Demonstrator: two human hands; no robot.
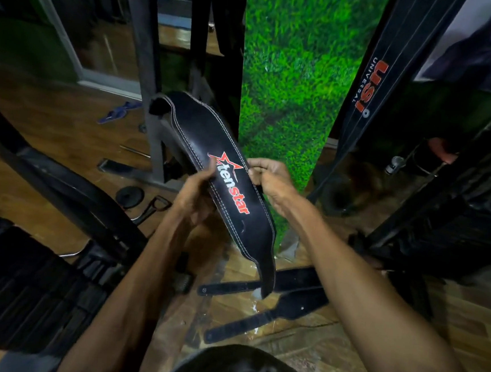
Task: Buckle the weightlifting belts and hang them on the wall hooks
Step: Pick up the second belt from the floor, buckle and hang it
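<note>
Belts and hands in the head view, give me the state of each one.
Tenstar belt: held up in both hands, unbuckled, tail hanging down.
Left hand: gripping its left edge.
Right hand: pinching its right edge.
Floor belts: lying flat, unbuckled.
USI belt: hanging at the right.

**Both hands raised, closed in front of the chest**

Both bare forearms reach forward and up, converging. The left hand point(194, 191) is curled, thumb pressed forward toward the right hand and fingers tucked behind. The right hand point(270, 177), just beside it and slightly higher, pinches with thumb and bent fingers, knuckles up, wrist cocked. The hands sit near each other without touching.
</note>
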